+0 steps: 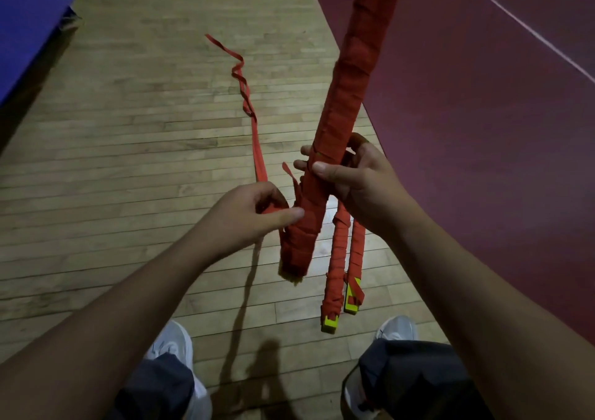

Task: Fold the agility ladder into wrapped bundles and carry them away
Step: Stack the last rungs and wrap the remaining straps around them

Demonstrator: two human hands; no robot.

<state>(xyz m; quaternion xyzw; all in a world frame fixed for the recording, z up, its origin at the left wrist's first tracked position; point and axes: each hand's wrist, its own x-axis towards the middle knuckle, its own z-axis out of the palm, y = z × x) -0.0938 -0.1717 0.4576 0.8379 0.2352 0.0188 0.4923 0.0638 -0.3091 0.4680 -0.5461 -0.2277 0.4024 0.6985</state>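
Observation:
A long bundle of ladder rungs point(347, 75), wrapped in red strap, slants from the top of the frame down to the middle. My right hand point(354, 181) grips it around its lower half. My left hand point(254, 217) pinches the red strap point(257, 149) against the bundle's lower end. The loose strap trails away across the wooden floor, twisted at its far end. Two thinner wrapped bundles point(346, 258) with yellow rung ends hang below my right hand; I cannot tell how they are held.
I stand on a wooden floor point(145, 130), my two white shoes point(174, 349) visible below. A dark red court surface point(483, 130) with white lines lies to the right. A blue mat point(25, 23) sits at the far left.

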